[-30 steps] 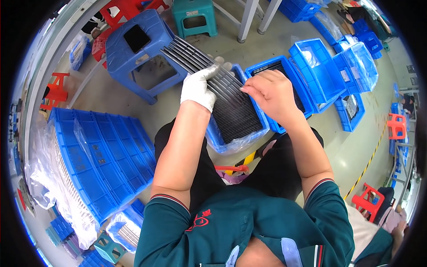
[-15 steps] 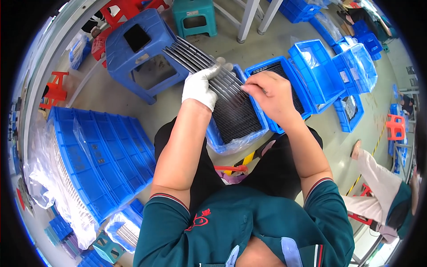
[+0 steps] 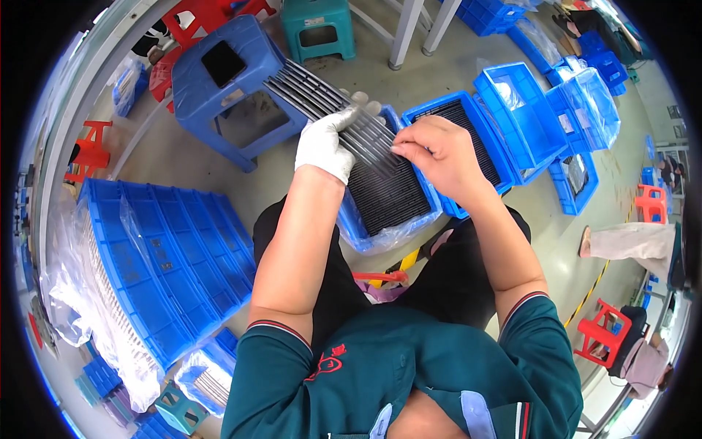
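Held a fan of slim, glossy dark strips [image 3: 303,89] clamped in the white-gloved left hand [image 3: 324,148], upper centre of the frame. Had just shifted the bare right hand [image 3: 444,152] slightly left at their lower ends, seemingly working across the bundle, fingertips pinched, though impossible to tell whether on a strip. Had, mid-frame, a film-lined blue plastic crate [image 3: 432,196] of straight, parallel strips [image 3: 387,201] beneath.
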Demonstrator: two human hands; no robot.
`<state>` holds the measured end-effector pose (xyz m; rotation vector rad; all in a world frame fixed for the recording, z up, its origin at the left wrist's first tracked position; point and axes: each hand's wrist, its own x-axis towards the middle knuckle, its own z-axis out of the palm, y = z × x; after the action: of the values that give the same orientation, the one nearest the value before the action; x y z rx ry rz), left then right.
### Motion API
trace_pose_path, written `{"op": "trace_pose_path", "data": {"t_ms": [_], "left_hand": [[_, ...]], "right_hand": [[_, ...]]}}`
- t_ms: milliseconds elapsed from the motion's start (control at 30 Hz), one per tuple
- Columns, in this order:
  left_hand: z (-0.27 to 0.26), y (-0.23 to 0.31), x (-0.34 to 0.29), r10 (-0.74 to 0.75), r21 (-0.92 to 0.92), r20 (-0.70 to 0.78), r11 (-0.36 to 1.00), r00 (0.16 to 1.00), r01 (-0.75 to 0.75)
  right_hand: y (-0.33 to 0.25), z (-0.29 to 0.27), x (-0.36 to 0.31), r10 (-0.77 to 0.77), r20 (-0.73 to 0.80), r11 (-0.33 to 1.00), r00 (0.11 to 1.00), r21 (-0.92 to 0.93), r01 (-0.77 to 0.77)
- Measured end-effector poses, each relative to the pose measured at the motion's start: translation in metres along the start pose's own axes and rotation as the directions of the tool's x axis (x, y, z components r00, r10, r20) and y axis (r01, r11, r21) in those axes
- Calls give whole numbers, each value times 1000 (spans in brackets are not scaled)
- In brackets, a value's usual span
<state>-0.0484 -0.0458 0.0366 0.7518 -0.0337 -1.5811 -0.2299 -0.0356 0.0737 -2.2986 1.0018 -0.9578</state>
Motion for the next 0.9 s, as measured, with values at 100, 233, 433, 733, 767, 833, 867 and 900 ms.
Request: {"op": "trace_pose_path", "data": {"t_ms": [100, 233, 433, 733, 767, 833, 867, 900], "left_hand": [[-1, -1, 0, 8, 27, -1, 1000, 1000, -8], [-1, -1, 0, -31, -11, 13, 999, 999, 31], [2, -3, 0, -46, -38, 29, 998, 999, 47], [5, 3, -4, -96, -134, 188, 983, 977, 123], [5, 4, -5, -85, -117, 221, 987, 972, 113], [7, 4, -7, -61, -88, 268, 992, 962, 87], [8, 4, -8, -26, -66, 290, 997, 957, 47], [9, 3, -9, 8, -45, 312, 999, 950, 6]], "right_hand": [[-4, 0, 0, -146, -1, 980, 989, -138, 144], [-7, -4, 2, -104, -12, 980, 994, -170, 101], [-3, -5, 2, -99, 12, 981, 995, -170, 99], [1, -8, 1, -87, -53, 988, 995, -136, 79], [0, -10, 1, -59, -50, 993, 997, -106, 53], [-1, -12, 0, -28, -48, 997, 998, -76, 24], [-1, -14, 0, 6, -40, 999, 999, -35, -7], [-2, -15, 0, 40, -30, 999, 999, 6, -39]]}}
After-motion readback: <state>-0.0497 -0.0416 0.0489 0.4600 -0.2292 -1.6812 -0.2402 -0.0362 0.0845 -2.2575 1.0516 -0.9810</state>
